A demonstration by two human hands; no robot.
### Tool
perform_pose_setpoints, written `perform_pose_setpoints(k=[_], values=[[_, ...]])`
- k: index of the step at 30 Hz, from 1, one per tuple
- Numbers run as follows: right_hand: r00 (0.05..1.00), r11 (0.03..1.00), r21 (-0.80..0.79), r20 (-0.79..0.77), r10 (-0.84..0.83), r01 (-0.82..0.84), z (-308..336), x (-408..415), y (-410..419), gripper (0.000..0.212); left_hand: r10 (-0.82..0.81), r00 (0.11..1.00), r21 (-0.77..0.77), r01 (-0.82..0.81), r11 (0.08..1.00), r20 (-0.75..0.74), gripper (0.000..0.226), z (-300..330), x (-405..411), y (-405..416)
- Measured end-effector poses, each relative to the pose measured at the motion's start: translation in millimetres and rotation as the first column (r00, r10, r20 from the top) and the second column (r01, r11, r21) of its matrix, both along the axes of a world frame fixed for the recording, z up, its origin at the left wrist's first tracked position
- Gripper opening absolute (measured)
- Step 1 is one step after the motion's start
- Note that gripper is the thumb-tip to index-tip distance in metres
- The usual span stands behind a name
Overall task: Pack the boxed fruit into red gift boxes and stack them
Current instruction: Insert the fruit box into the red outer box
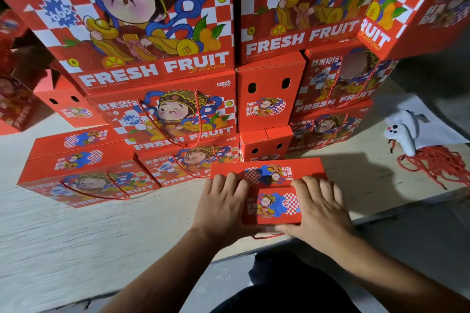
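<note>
Here the red gift box (pixel 269 185) lies flat, long axis left-right.

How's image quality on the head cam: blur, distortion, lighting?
Head view: strong wide-angle bowing, the stacked gift boxes lean outward at the edges; motion smear on the table lower left and on both hands; left hand and right hand well lit, dark shadow right of the box under them.

A packing or storage room: printed red cardboard "FRESH FRUIT" gift boxes (pixel 162 40) stacked high on a pale wooden board platform (pixel 63 231), loose red cord handles (pixel 437 165) heaped near its right edge
</note>
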State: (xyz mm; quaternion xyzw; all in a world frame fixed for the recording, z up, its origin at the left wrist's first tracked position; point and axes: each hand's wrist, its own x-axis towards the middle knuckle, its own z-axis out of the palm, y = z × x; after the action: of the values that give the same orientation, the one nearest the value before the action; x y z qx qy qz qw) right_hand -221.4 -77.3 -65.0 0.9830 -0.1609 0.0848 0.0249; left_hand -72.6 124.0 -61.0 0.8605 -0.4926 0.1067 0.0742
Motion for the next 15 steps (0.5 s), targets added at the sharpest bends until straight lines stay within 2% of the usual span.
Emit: perform_pose_setpoints(k=[2,9,12,15], values=[[0.998,0.998,-0.034,-0.034,0.044,-0.045,7,6,-4,0.102,0.023,0.999,0.029,-0.023,0.999,0.022,0.091,3,-1,-3],[0.976,0.994,-0.055,-0.200,0.085,-0.097,31,24,-8,0.090,0.103,0.994,0.134,-0.097,0.986,-0.039,0.089,7,-7,-15],[0.967,0.998,-0.021,-0.248,0.059,-0.066,35,27,-8,0.105,0.132,0.988,0.170,-0.117,0.979,-0.084,0.096,6,-6,-17],[0.950,0.994,0.111,-0.311,0.032,0.003,32,27,-9,0.131,0.144,0.982,0.216,-0.115,0.970,-0.123,0.120,4,-5,-16]])
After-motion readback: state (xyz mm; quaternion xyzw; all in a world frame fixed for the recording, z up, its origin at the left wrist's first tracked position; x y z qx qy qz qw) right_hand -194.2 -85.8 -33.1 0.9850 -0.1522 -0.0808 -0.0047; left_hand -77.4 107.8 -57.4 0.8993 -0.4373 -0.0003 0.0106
